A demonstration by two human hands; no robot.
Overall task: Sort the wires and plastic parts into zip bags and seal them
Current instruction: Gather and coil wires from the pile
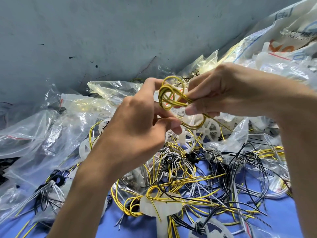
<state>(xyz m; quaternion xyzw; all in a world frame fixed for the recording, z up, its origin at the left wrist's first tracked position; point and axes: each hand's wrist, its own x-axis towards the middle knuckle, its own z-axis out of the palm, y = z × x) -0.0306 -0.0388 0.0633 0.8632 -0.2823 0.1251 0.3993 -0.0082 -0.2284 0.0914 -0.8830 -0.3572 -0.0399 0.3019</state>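
Note:
A looped bundle of yellow wires (169, 96) hangs in the air between both hands, above the pile. My left hand (137, 124) pinches its lower strands with thumb and fingertips. My right hand (221, 93) grips the loops from the right, thumb pressed on the wires. Below them lie loose yellow wires (192, 181), black wires (240, 162) and white wires (173, 162) tangled on a blue mat (277, 219). A white plastic wheel part (208, 130) lies just under the hands. Another white plastic part (159, 206) sits near the front.
Clear zip bags (51, 127) are heaped at the left and back, some with red seal lines. More filled bags (283, 54) pile up at the right rear. A grey wall (103, 31) stands behind. A black ring (59, 179) lies at the lower left.

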